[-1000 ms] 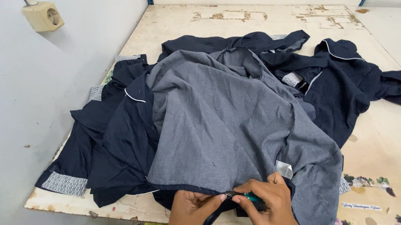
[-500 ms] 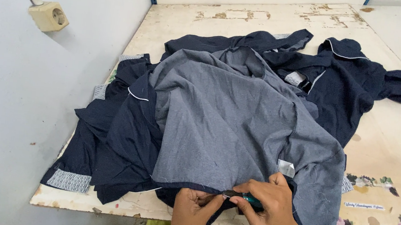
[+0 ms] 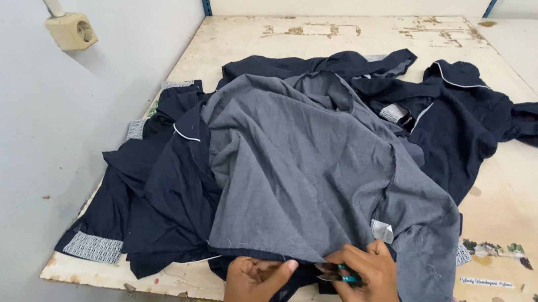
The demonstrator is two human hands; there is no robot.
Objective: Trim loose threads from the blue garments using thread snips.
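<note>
At the near edge of the worn white wooden table (image 3: pixel 361 37), the left hand (image 3: pixel 256 281) pinches the hem of the inside-out grey-lined navy shirt (image 3: pixel 307 168). The right hand (image 3: pixel 370 281) is closed around small teal-handled snips (image 3: pixel 338 273), blades seemingly at that hem. Trimming looks underway; more navy garments (image 3: pixel 479 120) lie piled behind.
</note>
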